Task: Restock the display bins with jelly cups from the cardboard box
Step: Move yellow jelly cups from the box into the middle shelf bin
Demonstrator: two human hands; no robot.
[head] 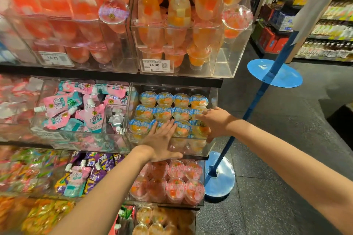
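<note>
A clear acrylic display bin [212, 95] on the middle shelf holds rows of blue-lidded jelly cups [164, 99] with orange fruit inside. My left hand [160, 139] lies flat, palm down, on the front row of cups and the bin's front edge, fingers stretched out and holding nothing. My right hand [216, 120] is at the bin's front right corner, thumb and fingers curled around one jelly cup [199, 128] there. The cardboard box is out of view.
Below is a bin of pink-lidded jelly cups [183, 181]; to the left, a bin of pink drink pouches [76, 108]; above, stemmed jelly glasses [178, 11] with a 14.90 price tag [156, 65]. A blue pole [254, 101] on a round base [221, 187] leans close on the right.
</note>
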